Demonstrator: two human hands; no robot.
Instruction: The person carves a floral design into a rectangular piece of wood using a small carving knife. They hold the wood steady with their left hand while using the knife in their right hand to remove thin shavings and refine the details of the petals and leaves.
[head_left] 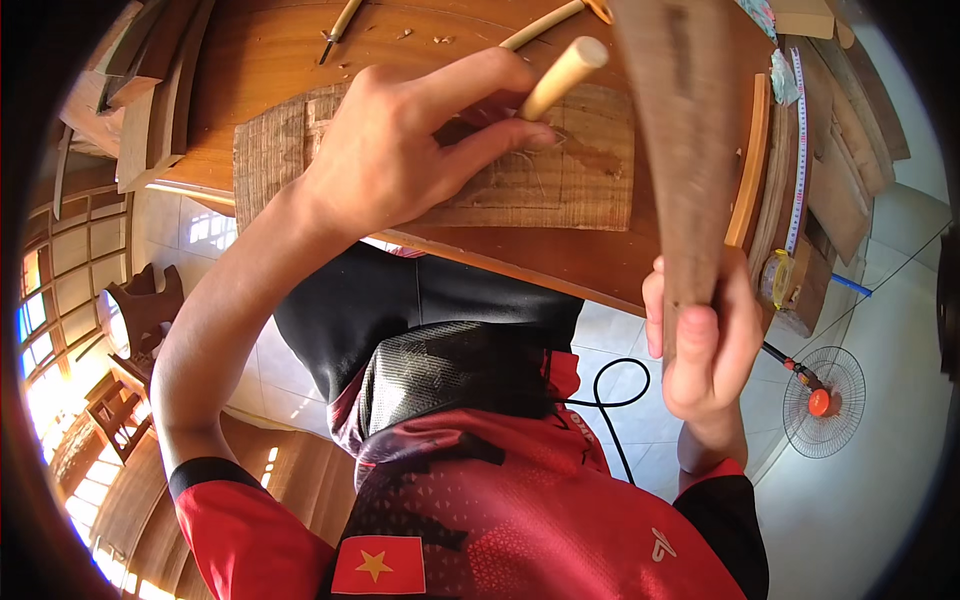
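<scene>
My left hand is closed around a chisel with a pale round wooden handle. The handle stands tilted, its butt end upward; the blade is hidden behind my fingers. Under that hand lies a brown wooden board with a curved far edge, drawn lines and some carved marks. A few thin shavings show beside the thumb. My right hand grips the lower end of a long dark wooden bar, raised close in front of the camera. Its upper part runs out of the picture and hides some of the table.
Another thin-bladed carving tool and a pale-handled tool lie on the brown table. Wooden pieces are stacked at the right, beside a tape measure. A fan stands at the right, and more boards at the far left.
</scene>
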